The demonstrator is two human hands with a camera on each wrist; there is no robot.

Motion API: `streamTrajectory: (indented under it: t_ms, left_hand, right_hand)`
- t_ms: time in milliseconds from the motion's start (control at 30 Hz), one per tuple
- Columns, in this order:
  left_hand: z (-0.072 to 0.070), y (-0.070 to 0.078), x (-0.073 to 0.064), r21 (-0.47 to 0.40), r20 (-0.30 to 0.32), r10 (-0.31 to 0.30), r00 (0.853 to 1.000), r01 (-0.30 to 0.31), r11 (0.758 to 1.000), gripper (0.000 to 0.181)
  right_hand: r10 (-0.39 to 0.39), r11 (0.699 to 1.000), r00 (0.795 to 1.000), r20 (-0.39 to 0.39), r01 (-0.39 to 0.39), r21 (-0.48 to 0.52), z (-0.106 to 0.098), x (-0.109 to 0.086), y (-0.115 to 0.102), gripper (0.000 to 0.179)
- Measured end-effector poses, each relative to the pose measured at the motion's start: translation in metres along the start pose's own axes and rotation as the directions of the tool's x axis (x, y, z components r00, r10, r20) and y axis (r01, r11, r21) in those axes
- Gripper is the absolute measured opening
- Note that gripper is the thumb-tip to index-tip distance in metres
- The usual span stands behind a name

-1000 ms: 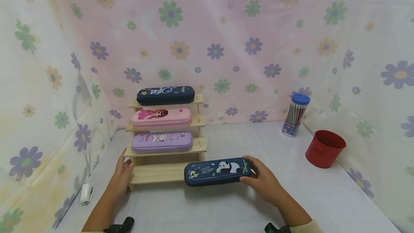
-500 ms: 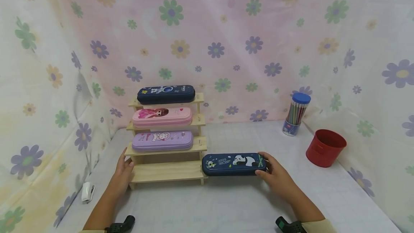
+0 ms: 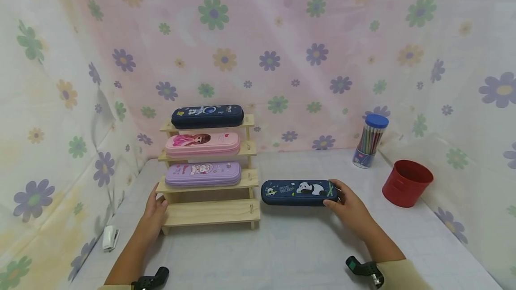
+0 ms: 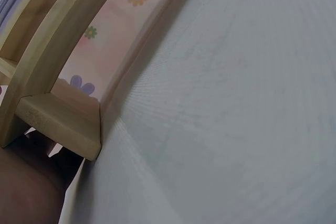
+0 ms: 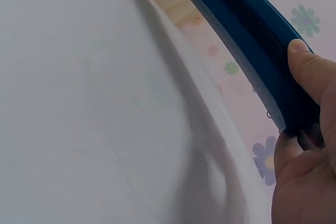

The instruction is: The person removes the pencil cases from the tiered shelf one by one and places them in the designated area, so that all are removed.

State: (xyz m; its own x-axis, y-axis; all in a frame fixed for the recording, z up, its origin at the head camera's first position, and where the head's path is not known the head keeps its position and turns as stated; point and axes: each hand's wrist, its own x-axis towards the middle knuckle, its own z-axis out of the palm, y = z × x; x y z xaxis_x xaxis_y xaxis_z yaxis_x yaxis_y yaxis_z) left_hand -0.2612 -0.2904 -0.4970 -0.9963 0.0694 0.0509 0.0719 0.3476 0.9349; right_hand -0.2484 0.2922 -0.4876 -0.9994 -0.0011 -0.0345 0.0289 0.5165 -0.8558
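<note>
My right hand (image 3: 352,209) pinches the right end of a dark blue panda pencil case (image 3: 299,193), held just right of the wooden tiered rack (image 3: 211,212). In the right wrist view my thumb lies along the zipped side of the pencil case (image 5: 252,35), with fingers beneath it. My left hand (image 3: 152,216) touches the left side of the rack, fingers pointing up along it; the left wrist view shows little of this hand. Above the bare lowest tier sit a purple pencil case (image 3: 203,174), a pink pencil case (image 3: 203,145) and a navy space pencil case (image 3: 207,117).
A red bucket (image 3: 407,184) stands at the right of the white-covered table (image 3: 258,258). Behind it is a blue-lidded tub of pencils (image 3: 370,141). A small white stapler-like object (image 3: 110,238) lies at the left. Flowered cloth hangs around the back and sides.
My right hand has carried the panda pencil case rightward and back, away from the front of the lowest tier. The left hand stays at the rack's side.
</note>
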Motion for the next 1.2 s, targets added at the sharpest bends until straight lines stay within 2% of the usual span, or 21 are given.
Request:
streamTrajectory:
  t_ms: [133,233,367,433,567,633,767,900,1000,1133,1200]
  left_hand:
    - [-0.001,-0.001,-0.001,0.027,-0.006,-0.008,1.0,0.008,1.0,0.072]
    - [-0.002,-0.004,0.001,-0.023,-0.006,0.039,0.999,-0.039,0.999,0.072]
    - [-0.003,-0.005,0.004,-0.13,0.007,0.119,0.993,-0.117,0.985,0.069]
    - [-0.002,-0.004,0.004,-0.11,0.01,0.11,0.994,-0.108,0.988,0.069]
    - [-0.002,-0.001,0.002,-0.023,0.001,0.042,0.999,-0.042,0.999,0.071]
    - [-0.001,-0.001,0.002,-0.035,-0.002,0.048,0.999,-0.048,0.998,0.071]
    - [0.0,-0.002,0.005,-0.136,0.008,0.129,0.992,-0.127,0.983,0.069]
    - [-0.001,-0.001,0.006,-0.16,0.015,0.151,0.988,-0.147,0.976,0.069]
    - [-0.001,0.0,0.006,-0.155,0.014,0.146,0.989,-0.142,0.978,0.07]
    - [-0.002,0.0,0.004,-0.083,0.009,0.11,0.994,-0.109,0.991,0.07]
    - [-0.002,0.0,0.003,-0.076,0.008,0.099,0.995,-0.098,0.992,0.07]
  right_hand:
    - [0.027,1.0,1.0,0.004,-0.027,0.005,-0.005,0.012,0.006,0.093]
    - [0.06,0.997,0.998,0.009,-0.06,0.038,-0.007,0.021,0.009,0.091]
    - [0.092,0.994,0.996,0.014,-0.092,0.065,-0.01,0.031,0.016,0.093]
    - [0.113,0.992,0.994,0.012,-0.113,0.061,-0.012,0.036,0.019,0.094]
    - [0.144,0.989,0.99,0.01,-0.144,0.044,-0.019,0.046,0.02,0.097]
    - [0.146,0.988,0.989,0.015,-0.147,0.041,-0.022,0.053,0.02,0.098]
    - [0.135,0.991,0.991,0.017,-0.135,0.005,-0.026,0.065,0.019,0.097]
    - [0.135,0.99,0.991,0.018,-0.134,-0.032,-0.026,0.075,0.019,0.096]
    - [0.127,0.992,0.992,0.017,-0.126,-0.028,-0.024,0.079,0.02,0.094]
    - [0.128,0.991,0.991,0.025,-0.127,-0.028,-0.022,0.082,0.022,0.091]
    - [0.131,0.991,0.991,0.038,-0.129,-0.035,-0.022,0.084,0.022,0.09]
